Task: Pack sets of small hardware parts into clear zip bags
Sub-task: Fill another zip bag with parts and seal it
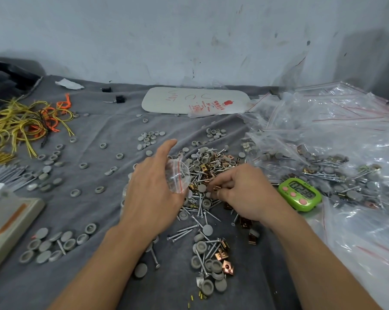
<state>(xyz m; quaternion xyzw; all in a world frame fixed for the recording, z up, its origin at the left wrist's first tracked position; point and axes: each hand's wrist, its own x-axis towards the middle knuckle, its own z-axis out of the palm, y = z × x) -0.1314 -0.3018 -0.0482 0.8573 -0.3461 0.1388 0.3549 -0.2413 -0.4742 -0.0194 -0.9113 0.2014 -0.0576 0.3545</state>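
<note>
My left hand (151, 189) holds a small clear zip bag (177, 175) with a red seal line, just left of the main pile of screws, grey caps and copper clips (209, 171). My right hand (240, 191) sits on the pile's right side, its fingertips pinching a small copper clip (216, 188). More screws, caps and clips (213, 253) lie scattered on the grey cloth in front of my hands.
A green digital timer (301, 194) lies right of my right hand. Filled and empty zip bags (336, 139) heap up at the right. Loose grey caps (52, 245) dot the left side; yellow and orange ties (23, 124) lie far left, a white board (189, 100) at the back.
</note>
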